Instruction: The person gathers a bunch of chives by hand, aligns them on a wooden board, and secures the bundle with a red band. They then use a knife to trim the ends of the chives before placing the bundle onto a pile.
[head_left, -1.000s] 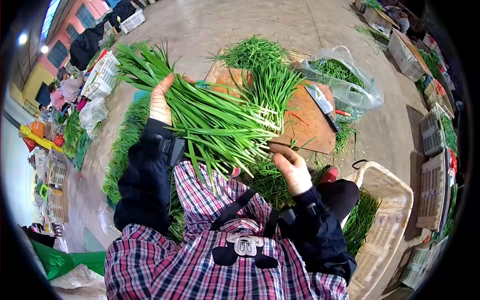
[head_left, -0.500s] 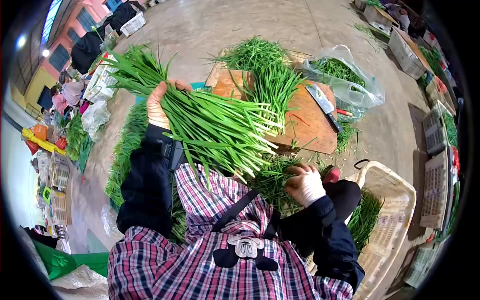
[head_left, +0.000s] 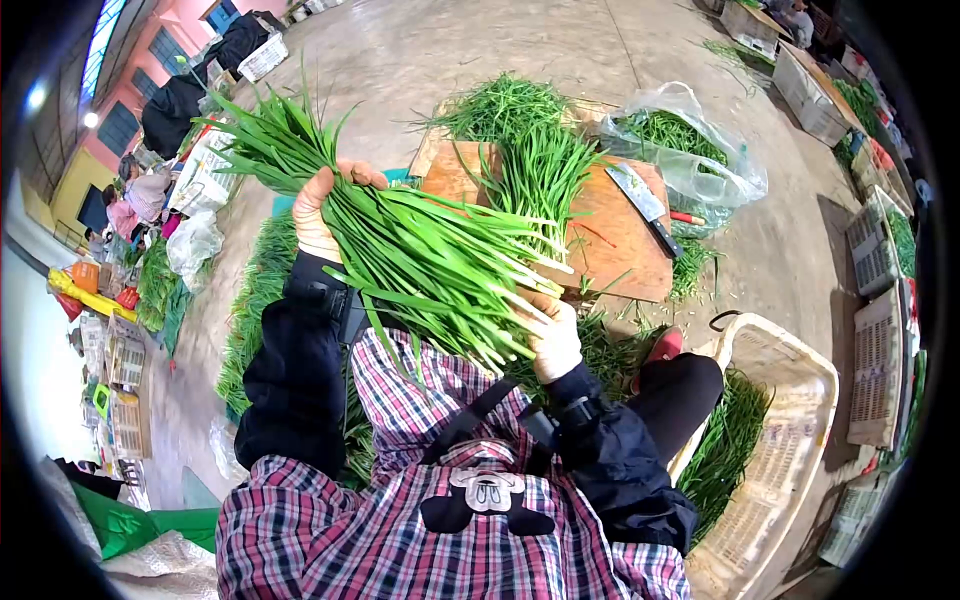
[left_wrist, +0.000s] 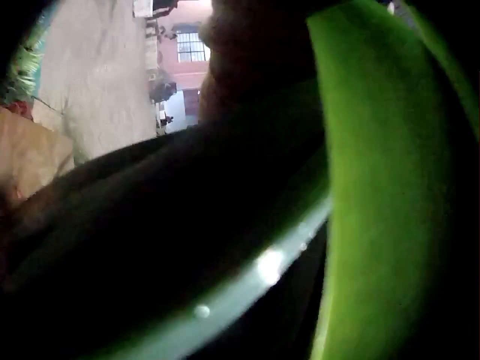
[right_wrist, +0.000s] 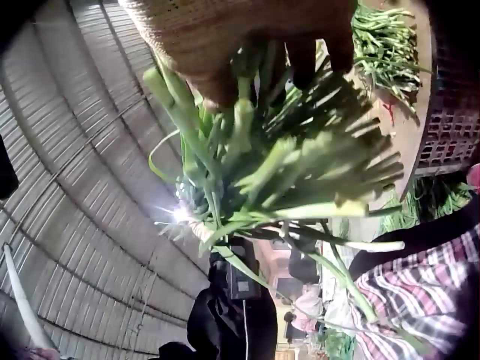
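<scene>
My left hand (head_left: 318,218) grips a thick bunch of garlic chives (head_left: 430,255) around its leafy part, above my lap. The pale cut ends point right, and long green leaves fan out to the upper left. At those ends my right hand (head_left: 552,335) pinches some stalks between thumb and fingers. In the right wrist view, the right hand's fingers (right_wrist: 225,45) curl over the stalk ends (right_wrist: 300,169). A broad green leaf (left_wrist: 390,180) fills much of the dark left wrist view.
Beyond the bunch, a wooden board (head_left: 620,260) carries a pile of chives (head_left: 545,185) and a knife (head_left: 640,195). A clear plastic bag (head_left: 725,190) of greens stands beside it. A plastic basket (head_left: 825,390) is at my right, and a long heap of chives (head_left: 258,320) lies left.
My right hand moved down and right, away from the bunch, then came back up to its pale ends. My left hand keeps its hold; the bunch has tilted slightly.
</scene>
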